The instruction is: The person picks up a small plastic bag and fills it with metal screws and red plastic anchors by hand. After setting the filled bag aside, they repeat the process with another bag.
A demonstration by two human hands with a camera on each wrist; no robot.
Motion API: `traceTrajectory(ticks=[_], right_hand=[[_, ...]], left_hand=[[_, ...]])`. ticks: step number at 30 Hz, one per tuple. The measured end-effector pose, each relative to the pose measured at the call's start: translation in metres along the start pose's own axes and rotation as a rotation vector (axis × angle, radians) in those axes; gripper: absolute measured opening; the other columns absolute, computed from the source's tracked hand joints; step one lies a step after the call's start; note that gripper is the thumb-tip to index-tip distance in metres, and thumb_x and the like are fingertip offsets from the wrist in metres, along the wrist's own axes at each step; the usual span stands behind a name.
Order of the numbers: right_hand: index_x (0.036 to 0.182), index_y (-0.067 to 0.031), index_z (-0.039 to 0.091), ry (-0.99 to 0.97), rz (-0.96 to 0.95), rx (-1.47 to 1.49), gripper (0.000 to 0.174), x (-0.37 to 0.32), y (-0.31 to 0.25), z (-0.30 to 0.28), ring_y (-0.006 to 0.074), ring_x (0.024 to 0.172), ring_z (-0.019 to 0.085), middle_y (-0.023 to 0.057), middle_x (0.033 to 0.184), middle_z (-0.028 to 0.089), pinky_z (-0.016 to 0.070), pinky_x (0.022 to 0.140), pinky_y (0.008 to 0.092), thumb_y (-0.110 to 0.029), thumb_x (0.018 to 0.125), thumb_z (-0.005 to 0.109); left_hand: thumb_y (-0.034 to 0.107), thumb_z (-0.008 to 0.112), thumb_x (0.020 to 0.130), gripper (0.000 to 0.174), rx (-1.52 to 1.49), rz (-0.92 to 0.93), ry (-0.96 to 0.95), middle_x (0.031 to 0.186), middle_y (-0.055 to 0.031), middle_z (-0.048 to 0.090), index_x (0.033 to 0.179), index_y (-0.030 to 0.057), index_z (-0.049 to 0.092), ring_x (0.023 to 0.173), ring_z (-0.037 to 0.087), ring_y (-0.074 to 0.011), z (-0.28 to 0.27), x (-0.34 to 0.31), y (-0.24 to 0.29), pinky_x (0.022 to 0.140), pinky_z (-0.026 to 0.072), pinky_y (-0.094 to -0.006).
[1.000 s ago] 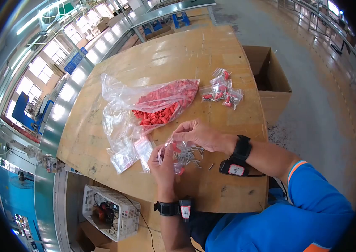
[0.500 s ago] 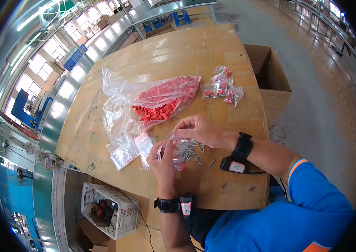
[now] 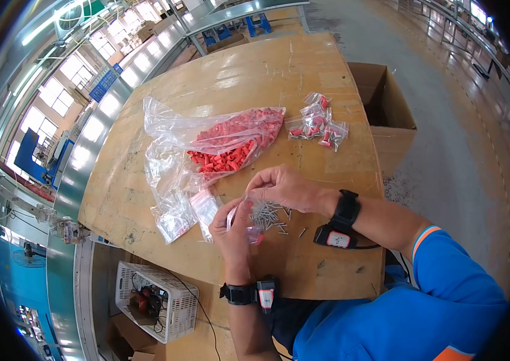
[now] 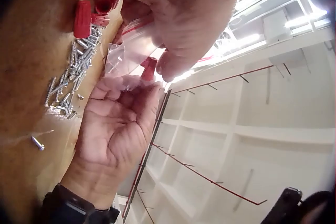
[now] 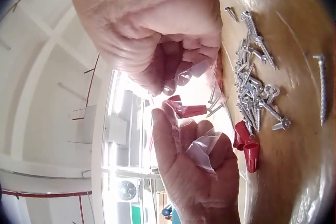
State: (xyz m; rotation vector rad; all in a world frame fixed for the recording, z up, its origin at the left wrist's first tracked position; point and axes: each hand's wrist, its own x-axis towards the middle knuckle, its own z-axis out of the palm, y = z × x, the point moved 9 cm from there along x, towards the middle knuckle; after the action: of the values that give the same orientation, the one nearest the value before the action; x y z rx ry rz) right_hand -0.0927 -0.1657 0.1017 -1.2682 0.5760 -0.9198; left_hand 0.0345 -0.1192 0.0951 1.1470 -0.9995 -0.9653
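The table [image 3: 122,198] looks like wood, smooth and glossy under a varnished sheen, with scuffs. The screws [image 5: 254,85] are shiny metal, smooth at the heads and rough along the threads. The caps [image 5: 251,157] are plastic, ribbed outside, with a soft gloss. The big bag [image 3: 163,127] and packets [image 3: 335,133] are thin, clear plastic, glossy and creased. The box [image 3: 392,149] is matt cardboard, the basket [image 3: 184,308] hard, perforated plastic, the shirt [image 3: 459,283] matt cloth.
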Motion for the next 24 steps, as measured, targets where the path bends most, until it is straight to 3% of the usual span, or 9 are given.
traceTrajectory(ticks=[11,24], right_hand=[[0.091,0.0014,0.062,-0.034,-0.03,-0.085,0.013,-0.001,-0.002,0.006,0.0057,0.077,0.057,0.0022,0.084,0.063,0.0466,0.069,0.0199,-0.01,0.084,0.062],[0.092,0.0021,0.063,0.017,0.028,0.049,0.016,0.002,0.005,-0.006,0.0074,0.077,0.058,0.0048,0.084,0.064,0.0468,0.069,0.0207,-0.011,0.082,0.064]], left_hand=[[0.007,0.063,0.082,0.006,0.095,0.131,-0.02,0.068,-0.0011,0.061,0.082,0.0013,0.062,0.05,0.048,-0.0023,-0.002,0.002,0.0,0.045,0.0371,-0.0165],[0.007,0.06,0.085,0.009,0.005,0.042,-0.003,0.072,-0.0042,0.064,0.086,-0.0012,0.063,0.052,0.05,-0.003,-0.001,0.0,0.001,0.047,0.0388,-0.0156]])
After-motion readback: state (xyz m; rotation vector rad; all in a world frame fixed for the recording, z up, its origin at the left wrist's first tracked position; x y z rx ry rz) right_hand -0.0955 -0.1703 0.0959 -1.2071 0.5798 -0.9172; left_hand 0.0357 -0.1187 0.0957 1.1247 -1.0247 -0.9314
